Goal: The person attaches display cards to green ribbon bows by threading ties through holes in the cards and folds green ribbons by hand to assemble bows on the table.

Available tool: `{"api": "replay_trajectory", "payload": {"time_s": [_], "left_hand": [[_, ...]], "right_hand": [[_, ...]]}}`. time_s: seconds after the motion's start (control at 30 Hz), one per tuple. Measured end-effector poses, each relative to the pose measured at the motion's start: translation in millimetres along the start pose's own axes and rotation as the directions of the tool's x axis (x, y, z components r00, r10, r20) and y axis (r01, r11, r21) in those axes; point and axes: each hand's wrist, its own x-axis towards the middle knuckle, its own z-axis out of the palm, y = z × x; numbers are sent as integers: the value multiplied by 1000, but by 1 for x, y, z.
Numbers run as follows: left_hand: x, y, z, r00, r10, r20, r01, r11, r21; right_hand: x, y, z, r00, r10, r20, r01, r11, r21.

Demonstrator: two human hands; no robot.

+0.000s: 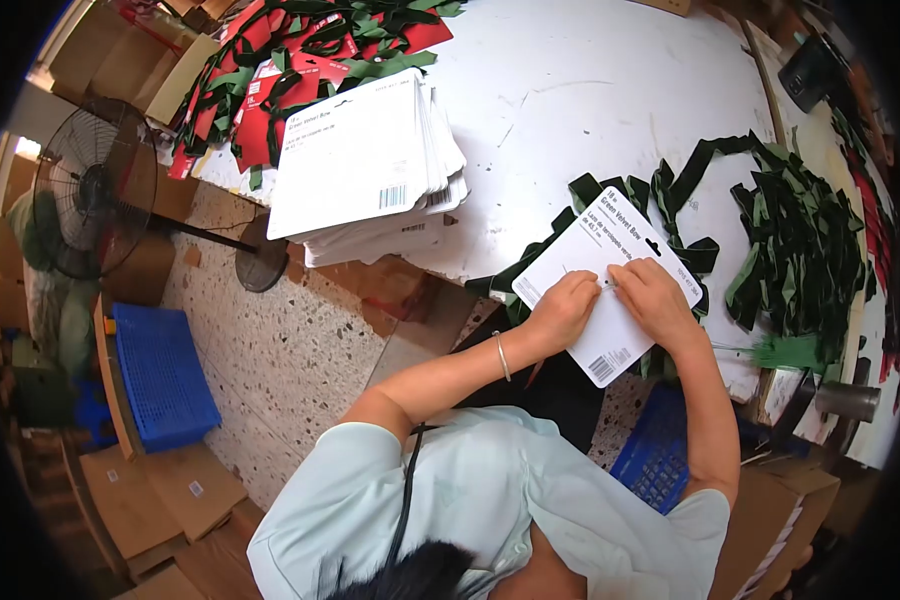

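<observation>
A white printed card [620, 345], labelled "Green Velvet Bow", lies face up at the table's near edge, over a dark green velvet bow [703, 255] whose loops and tails stick out around it. On the card's middle, my left hand [562, 312] is closed, thumb and fingertips pinched together. Right beside it my right hand [658, 300] is also closed, its fingertips bent to the same spot. Something thin and small shows between the fingertips, too small to name. The underside of the card is hidden.
A stack of white cards [345, 150] stands left, before a pile of red cards with green bows [295, 75]. More green velvet bows [795, 235] are heaped right. A fan [95, 185] and blue crate [165, 375] are at left, another blue crate [655, 450] below the table.
</observation>
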Motion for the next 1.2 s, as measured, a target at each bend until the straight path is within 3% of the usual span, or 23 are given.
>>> {"api": "replay_trajectory", "payload": {"time_s": [0.17, 0.27, 0.4, 0.43, 0.47, 0.5, 0.53, 0.57, 0.67, 0.7, 0.77, 0.8, 0.87, 0.9, 0.93, 0.97, 1.0, 1.03, 1.07, 1.1, 1.13, 1.2], "left_hand": [[-1, -5, 3, 999, 23, -35, -23, 1000, 12], [-3, -12, 7, 997, 65, -46, -64, 998, 17], [-1, -4, 6, 999, 52, -3, -52, 995, 88], [-7, -5, 2, 990, 20, 136, -35, 993, 109], [-8, 2, -3, 987, 28, 156, -42, 995, 88], [-7, 16, -11, 960, 50, 276, -103, 977, 185], [-9, 26, -18, 920, 60, 388, -177, 945, 274], [-15, 28, -24, 857, 58, 513, -193, 957, 215], [-26, 24, -28, 829, 111, 548, -270, 938, 218], [-24, 21, -27, 846, 123, 519, -292, 921, 257], [-25, 2, -27, 883, 201, 423, -347, 888, 301], [-20, 3, -33, 926, 236, 295, -320, 905, 282], [-9, -2, -49, 972, 227, 66, -237, 937, 258], [-2, 4, -61, 984, 179, -6, -172, 958, 230], [-1, 6, -72, 990, 131, -49, -117, 966, 230], [-8, 5, -79, 976, -154, -153, 163, 986, 42], [-2, 27, -85, 809, -537, -239, 469, 835, -288], [8, 35, -87, 796, -545, -263, 310, 740, -597], [17, 41, -92, 782, -555, -284, 98, 559, -824], [18, 49, -105, 801, -568, -188, 157, 502, -850], [20, 50, -112, 803, -559, -209, 139, 516, -845], [27, 52, -124, 751, -628, -204, 56, 368, -928]], "right_hand": [[6, 20, -4, 995, -15, 95, 12, 999, 39], [5, 28, 7, 998, -14, 58, 15, 1000, -3], [1, 19, 38, 971, 169, -171, -188, 977, -102], [0, 14, 44, 955, 196, -224, -225, 968, -112], [2, 12, 47, 937, 205, -285, -248, 961, -125], [2, 11, 48, 928, 174, -329, -229, 964, -135], [2, 12, 48, 930, 175, -325, -227, 965, -130], [1, 13, 47, 931, 173, -322, -224, 967, -126], [2, 5, 32, 929, 259, -265, -268, 963, 4], [2, 2, 27, 896, 376, -235, -360, 927, 107], [-3, -8, 12, 769, 311, -559, -319, 944, 86], [-8, -14, 0, 684, 290, -669, -335, 940, 65], [-22, -23, -20, 585, 351, -731, -348, 923, 164], [-31, -25, -23, 590, 344, -731, -350, 924, 153], [-38, -26, -18, 570, 424, -704, -350, 900, 259], [-38, -28, -11, 595, 402, -696, -363, 907, 214], [-37, -29, -2, 621, 380, -685, -372, 913, 170], [-42, -28, 7, 764, 295, -574, -335, 942, 39], [-43, -28, 20, 831, 302, -467, -342, 940, -2], [-45, -29, 35, 885, 305, -353, -341, 939, -45], [-47, -28, 45, 933, 283, -222, -322, 933, -162], [-47, -27, 50, 942, 243, -230, -297, 924, -241]]}}
